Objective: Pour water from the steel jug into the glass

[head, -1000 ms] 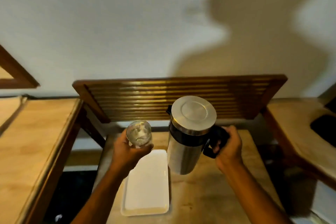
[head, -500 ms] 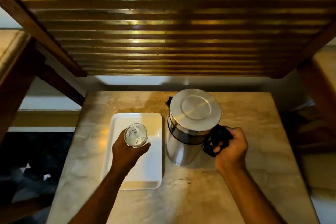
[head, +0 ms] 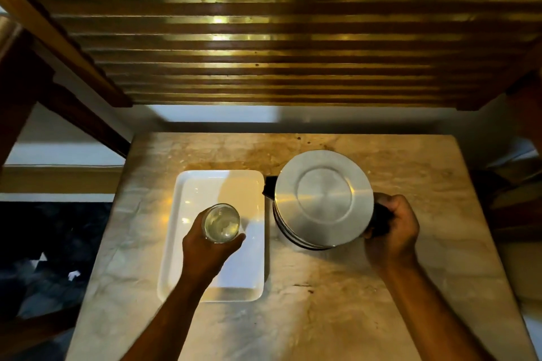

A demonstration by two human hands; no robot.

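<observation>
Both hands are on their objects, and to my eye the pour itself has not begun. The left hand (head: pixel 209 246) has its fingers wrapped round the glass (head: pixel 221 223), holding it upright over the white rectangular tray (head: pixel 187 193) on the marble-topped table (head: pixel 337 302); whether the glass touches the tray or hangs just above it, I cannot tell from straight overhead. Something pale glints inside the glass, but whether that is water or only reflection is unclear. Just beside the tray, the steel jug (head: pixel 322 199) stands upright, lid on, its dark spout (head: pixel 269 188) pointing toward the tray. The right hand (head: pixel 391 231) is closed tight around the jug's black handle (head: pixel 379 218). No stream shows between spout and glass. So grips look set; what is left, I judge, is bringing the spout over the glass rim, tipping, and filling.
</observation>
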